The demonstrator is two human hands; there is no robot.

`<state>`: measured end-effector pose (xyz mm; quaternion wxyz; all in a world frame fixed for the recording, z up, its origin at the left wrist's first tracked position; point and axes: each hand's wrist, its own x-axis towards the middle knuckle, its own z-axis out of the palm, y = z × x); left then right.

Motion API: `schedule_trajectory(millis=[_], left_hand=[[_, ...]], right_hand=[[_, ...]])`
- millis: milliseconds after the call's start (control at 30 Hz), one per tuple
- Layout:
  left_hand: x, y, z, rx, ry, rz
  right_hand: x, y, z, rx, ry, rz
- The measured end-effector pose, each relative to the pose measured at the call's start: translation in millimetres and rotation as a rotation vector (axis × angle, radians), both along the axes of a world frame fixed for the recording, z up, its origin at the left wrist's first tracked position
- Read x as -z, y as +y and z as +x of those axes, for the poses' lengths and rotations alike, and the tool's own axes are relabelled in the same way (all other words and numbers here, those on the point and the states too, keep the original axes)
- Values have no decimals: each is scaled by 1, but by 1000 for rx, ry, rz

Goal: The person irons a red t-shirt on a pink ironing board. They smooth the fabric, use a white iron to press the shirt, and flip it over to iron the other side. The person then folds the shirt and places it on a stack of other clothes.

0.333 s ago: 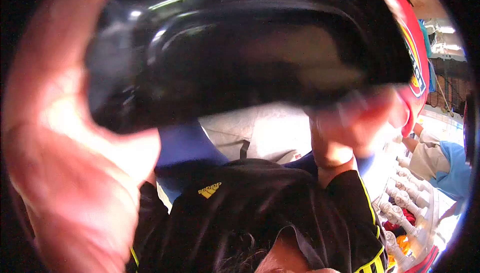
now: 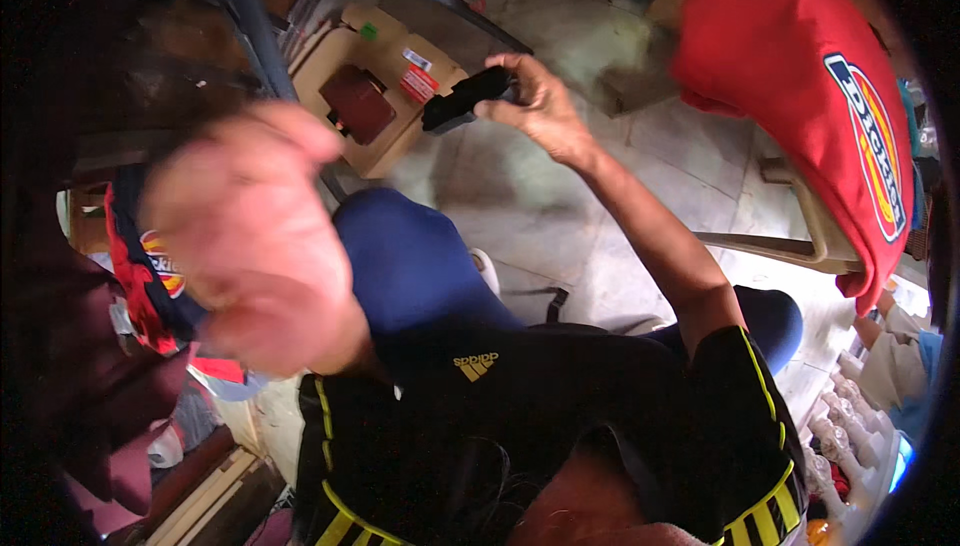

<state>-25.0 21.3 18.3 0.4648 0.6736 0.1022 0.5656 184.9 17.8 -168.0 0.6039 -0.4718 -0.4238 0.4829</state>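
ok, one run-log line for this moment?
right hand: holding black object | left hand: near camera, blurred, grip unclear | nearby: cardboard, brown item | far right: red cloth

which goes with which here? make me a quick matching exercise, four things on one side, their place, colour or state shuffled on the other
Things:
1. right hand
2. left hand
3. large garment at the upper right
4. flat case beyond the left hand

Place, colour or state:
a. bright red with a printed patch
b. gripping a black case-like object
c. dark reddish brown, lying on cardboard
d. blurred and large in the picture's left half

Right pairs: 1-b, 2-d, 3-a, 4-c
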Motion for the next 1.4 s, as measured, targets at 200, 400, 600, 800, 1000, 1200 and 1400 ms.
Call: schedule_trajectory(millis=[200,400,600,800,1000,1200,1400], left_hand=[[29,23,-14,100,733,227],[30,26,-10,238,1017,224],[54,20,11,239,1139,246],[77,18,38,442,1582,118],[93,3,65,641,1840,77],[146,-29,42,617,1771,-12],[113,-68,49,508,1599,-20]], right_hand=[[120,116,-101,332,-140,-100],[142,170,-135,428,-454,-88],[107,125,-105,112,-529,-47],[23,66,-29,-119,-327,-193],[-130,14,31,-286,-124,-52],[-301,-36,68,-623,61,255],[-439,-60,85,-891,46,467]])
